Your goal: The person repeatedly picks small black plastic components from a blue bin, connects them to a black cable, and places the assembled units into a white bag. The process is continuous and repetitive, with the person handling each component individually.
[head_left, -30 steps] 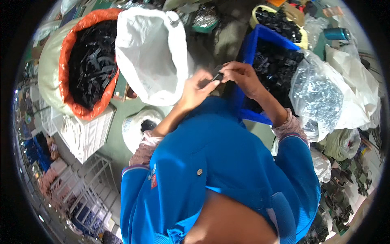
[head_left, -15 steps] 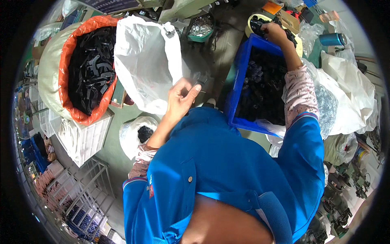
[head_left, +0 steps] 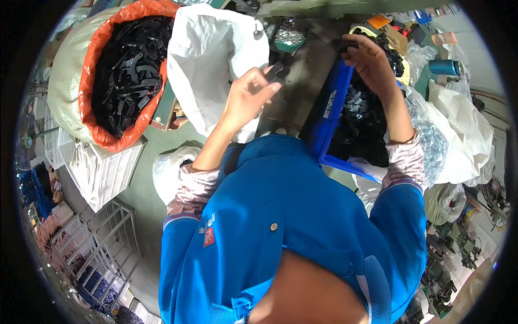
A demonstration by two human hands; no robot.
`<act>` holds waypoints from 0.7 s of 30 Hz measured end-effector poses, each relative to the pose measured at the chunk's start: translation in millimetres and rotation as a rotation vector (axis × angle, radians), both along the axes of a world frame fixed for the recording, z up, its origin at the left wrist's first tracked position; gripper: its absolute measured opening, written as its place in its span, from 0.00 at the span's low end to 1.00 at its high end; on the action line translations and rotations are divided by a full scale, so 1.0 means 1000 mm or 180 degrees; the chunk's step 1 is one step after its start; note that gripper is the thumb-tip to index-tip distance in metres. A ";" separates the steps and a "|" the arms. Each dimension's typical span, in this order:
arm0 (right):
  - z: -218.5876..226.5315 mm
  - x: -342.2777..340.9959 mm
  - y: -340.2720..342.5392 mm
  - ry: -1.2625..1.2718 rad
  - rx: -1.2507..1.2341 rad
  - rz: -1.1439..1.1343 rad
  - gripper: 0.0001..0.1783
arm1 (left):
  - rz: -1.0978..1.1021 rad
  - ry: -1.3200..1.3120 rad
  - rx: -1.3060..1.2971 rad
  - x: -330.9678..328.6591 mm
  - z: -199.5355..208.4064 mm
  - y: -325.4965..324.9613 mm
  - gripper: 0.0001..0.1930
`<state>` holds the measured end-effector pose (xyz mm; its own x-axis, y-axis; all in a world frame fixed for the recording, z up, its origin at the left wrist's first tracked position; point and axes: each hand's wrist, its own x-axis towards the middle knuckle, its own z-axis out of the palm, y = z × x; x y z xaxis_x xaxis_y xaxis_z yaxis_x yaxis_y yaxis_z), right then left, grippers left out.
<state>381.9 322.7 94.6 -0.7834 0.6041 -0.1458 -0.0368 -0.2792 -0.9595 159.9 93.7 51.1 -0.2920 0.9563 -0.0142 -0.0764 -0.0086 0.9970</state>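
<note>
My left hand (head_left: 249, 97) pinches a small black plastic part (head_left: 275, 72) between thumb and fingers, beside the mouth of an open white bag (head_left: 208, 59). Above the far end of a blue bin (head_left: 335, 110), my right hand (head_left: 373, 62) has a small dark part (head_left: 348, 47) at its fingertips, its exact shape blurred. Black and clear pieces fill the bin. Just beyond that hand stands a yellow tub (head_left: 406, 67) heaped with more black parts.
On the left, a large sack with an orange rim (head_left: 86, 89) holds many black parts. Below it are a white crate (head_left: 116, 173) and a small plastic bag (head_left: 168, 170). A green tray of shiny metal pieces (head_left: 290, 36) sits ahead; a blue cylinder (head_left: 445, 67) stands far right.
My right hand has lifted out of the yellow tub and come nearer with a small dark part. My left hand has moved slightly right and farther away, still holding its black part.
</note>
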 end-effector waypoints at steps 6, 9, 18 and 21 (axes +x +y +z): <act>-0.012 -0.047 -0.076 0.0549 -0.0690 -0.0257 0.13 | 0.0014 0.0214 0.0516 -0.026 -0.001 0.000 0.13; -0.006 -0.065 -0.099 0.0056 0.0760 -0.0260 0.12 | -0.0064 0.0607 0.0457 -0.040 0.004 -0.008 0.13; -0.002 -0.099 -0.123 -0.0699 0.1954 -0.0408 0.13 | -0.0357 0.0830 0.0291 -0.071 0.016 -0.014 0.12; 0.001 -0.104 -0.121 -0.0875 0.2439 -0.0328 0.13 | -0.0504 0.1210 0.0299 -0.080 0.019 -0.009 0.12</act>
<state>278.4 201.9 95.7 -0.7150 0.6811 0.1578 0.2380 0.4493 -0.8611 79.6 84.3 70.3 -0.1089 0.9818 0.1556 0.2891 -0.1185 0.9499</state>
